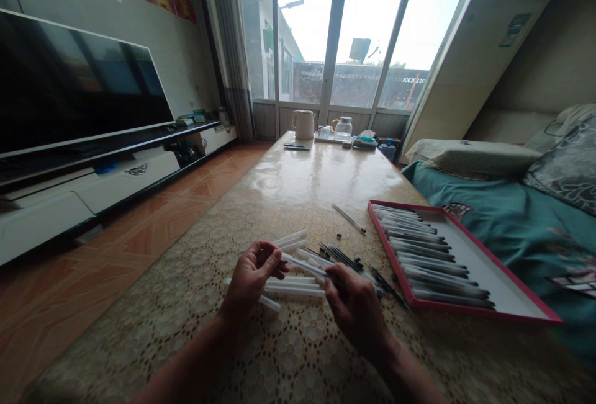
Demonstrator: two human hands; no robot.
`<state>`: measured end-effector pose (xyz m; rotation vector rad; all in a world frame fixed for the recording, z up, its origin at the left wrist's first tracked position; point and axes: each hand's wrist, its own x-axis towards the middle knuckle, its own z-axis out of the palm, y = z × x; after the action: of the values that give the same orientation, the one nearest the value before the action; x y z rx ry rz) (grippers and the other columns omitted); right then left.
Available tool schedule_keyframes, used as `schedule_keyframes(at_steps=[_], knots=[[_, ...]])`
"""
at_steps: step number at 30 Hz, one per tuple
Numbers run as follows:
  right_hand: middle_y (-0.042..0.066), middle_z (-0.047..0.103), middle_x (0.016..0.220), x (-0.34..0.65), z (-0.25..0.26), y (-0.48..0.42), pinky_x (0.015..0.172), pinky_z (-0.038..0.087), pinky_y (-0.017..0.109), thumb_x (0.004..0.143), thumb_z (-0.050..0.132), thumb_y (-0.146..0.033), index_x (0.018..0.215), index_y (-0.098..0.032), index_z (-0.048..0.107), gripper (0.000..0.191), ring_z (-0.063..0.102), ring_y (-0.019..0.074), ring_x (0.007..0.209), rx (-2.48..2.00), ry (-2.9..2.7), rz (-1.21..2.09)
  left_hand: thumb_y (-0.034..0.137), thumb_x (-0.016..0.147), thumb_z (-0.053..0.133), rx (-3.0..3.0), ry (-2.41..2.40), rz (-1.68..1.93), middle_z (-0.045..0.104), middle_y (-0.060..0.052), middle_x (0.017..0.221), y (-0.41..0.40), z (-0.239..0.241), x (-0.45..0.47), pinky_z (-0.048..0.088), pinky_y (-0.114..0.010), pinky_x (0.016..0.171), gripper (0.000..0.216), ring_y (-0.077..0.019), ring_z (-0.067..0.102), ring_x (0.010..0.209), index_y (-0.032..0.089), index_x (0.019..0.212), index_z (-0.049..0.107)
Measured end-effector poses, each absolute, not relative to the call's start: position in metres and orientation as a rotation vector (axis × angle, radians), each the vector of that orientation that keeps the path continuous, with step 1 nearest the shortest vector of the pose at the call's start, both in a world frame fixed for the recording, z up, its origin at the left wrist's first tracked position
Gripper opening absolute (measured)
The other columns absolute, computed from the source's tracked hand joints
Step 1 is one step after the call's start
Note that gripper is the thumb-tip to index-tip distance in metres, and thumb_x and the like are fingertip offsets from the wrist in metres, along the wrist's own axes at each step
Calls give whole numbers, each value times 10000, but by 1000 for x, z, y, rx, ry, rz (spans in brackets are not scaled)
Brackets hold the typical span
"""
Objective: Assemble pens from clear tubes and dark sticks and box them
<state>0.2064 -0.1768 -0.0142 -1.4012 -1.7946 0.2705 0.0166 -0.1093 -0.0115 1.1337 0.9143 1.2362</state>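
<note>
Between my two hands is a white pen barrel (305,265), tilted down to the right above the table. My left hand (256,273) pinches its left end between thumb and fingers. Around its right end my right hand (354,298) is closed, hiding that tip. Under and beside the hands lie several loose white barrels (295,290). Past my right hand is a loose pile of thin dark refills (342,256) with small black caps (339,236). One pen (349,218) with a dark end lies apart, farther up the table.
To the right, a red-rimmed tray (526,295) holds a row of several assembled pens (433,255). A patterned cloth covers the table (186,305). At its far end stand a jug (304,125), a glass teapot (343,126) and a tissue pack (366,138). A bed (493,205) borders the right side.
</note>
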Motion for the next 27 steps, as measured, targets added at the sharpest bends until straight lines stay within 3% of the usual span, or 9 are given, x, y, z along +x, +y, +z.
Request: schedule_keyframes(at_steps=[6,11,17,27], knots=[[0,600,742,208,-13,-175,613,357,223,886,450,-193,871,-201,558,109,564,137,681,-1404,-1884,200,332,740,703,1186,897,1176,661,11,624,-112,-8,17,521,-254,530,250,-158,657,589,161,840,551],[19,613,688,209,-7,-176,553,301,234,927,458,-278,762,-197,571,215,559,142,603,-1529,-2091,-84,356,736,700,1174,876,1112,671,-20,608,-116,-6,20,487,-228,504,253,-136,623,539,144,815,588],[25,616,668,203,-5,-180,537,267,249,943,389,-215,788,-192,558,231,548,143,588,-1430,-2147,-268,386,729,702,1157,804,1065,617,16,570,-122,-8,24,401,-193,433,269,-86,520,435,163,793,564],[-12,534,584,199,-9,-180,522,327,225,923,417,-343,668,-193,563,331,498,130,551,-1354,-1844,613,326,780,665,1314,818,1155,602,14,593,-129,-8,19,397,-190,491,184,-86,502,510,167,822,582]])
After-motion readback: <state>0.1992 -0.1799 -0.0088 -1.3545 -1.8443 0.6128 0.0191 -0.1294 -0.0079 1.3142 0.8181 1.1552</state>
